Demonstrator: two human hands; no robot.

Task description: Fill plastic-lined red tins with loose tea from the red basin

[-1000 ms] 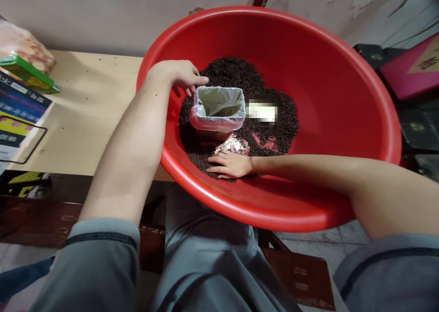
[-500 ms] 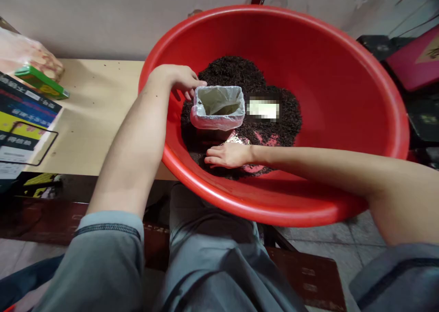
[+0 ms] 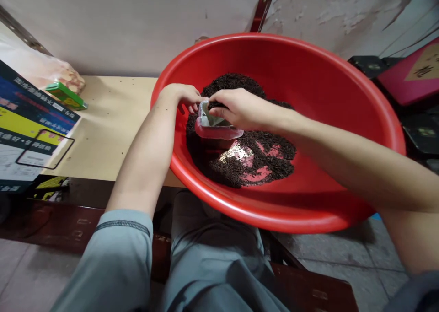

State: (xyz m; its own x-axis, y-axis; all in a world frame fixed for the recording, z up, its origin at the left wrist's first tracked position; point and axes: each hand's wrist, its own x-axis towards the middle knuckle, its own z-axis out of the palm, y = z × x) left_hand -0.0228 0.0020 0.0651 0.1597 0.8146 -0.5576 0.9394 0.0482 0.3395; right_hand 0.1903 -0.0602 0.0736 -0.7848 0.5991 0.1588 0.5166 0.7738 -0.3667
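The right grip (image 3: pixel 240 107) is closed over a pinch of dark brown, dry, shredded leaf-like material (image 3: pixel 233 82), at the mouth of a small rectangular container lined with clear plastic film (image 3: pixel 219 132). The left grip (image 3: pixel 188 95) has its fingers loosely curled at the liner's left edge; whether they pinch the film cannot be told. The container stands inside a wide, round, glossy red plastic basin (image 3: pixel 346 97), toward its left side, its liner folded out over the rim in crinkled, pinkish translucent folds. Loose shreds heap around it, thinning nearer the person to bare red streaks and one glinting golden patch (image 3: pixel 237 153).

Left of the basin runs a pale, smooth wooden counter (image 3: pixel 109 124) dotted with dark specks. On it, farther from the basin, are a flat green carton (image 3: pixel 66 96), a translucent plastic bag with mottled brownish contents (image 3: pixel 66 74) and a large blue, yellow and white printed box (image 3: pixel 37 124). Behind the basin rises a grey-white wall (image 3: pixel 154 24), its plaster peeling; below it are dark red lacquered wood (image 3: pixel 318 284) and grey floor tiles (image 3: pixel 343 257).
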